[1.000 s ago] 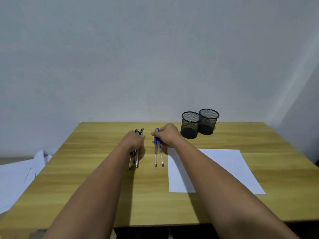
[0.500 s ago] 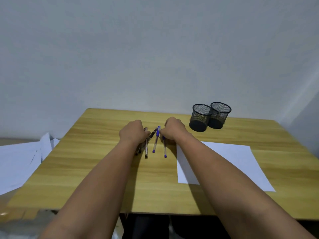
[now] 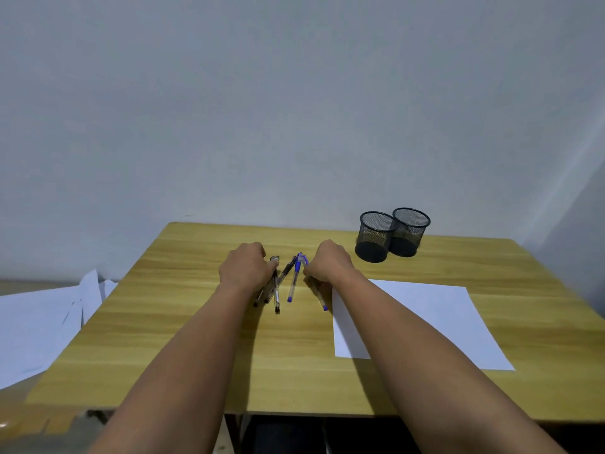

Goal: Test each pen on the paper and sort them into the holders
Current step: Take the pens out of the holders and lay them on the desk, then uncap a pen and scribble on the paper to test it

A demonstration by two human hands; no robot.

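Presently your left hand (image 3: pixel 244 271) has its fingers curled onto the black pens (image 3: pixel 274 286) and your right hand (image 3: pixel 329 263) pins a blue pen (image 3: pixel 319 298) on the tabletop (image 3: pixel 196 322), likely gathering them beside the paper (image 3: pixel 425 322), before the two empty holders (image 3: pixel 391 234).

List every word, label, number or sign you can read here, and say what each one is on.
No readable text anywhere in this view.
Black pens and blue pens: any barrel print is too small to read.
Sheet of paper on the table: blank.
Two mesh holders: no label visible.
Loose papers at the left: faint marks only, too blurred to read.
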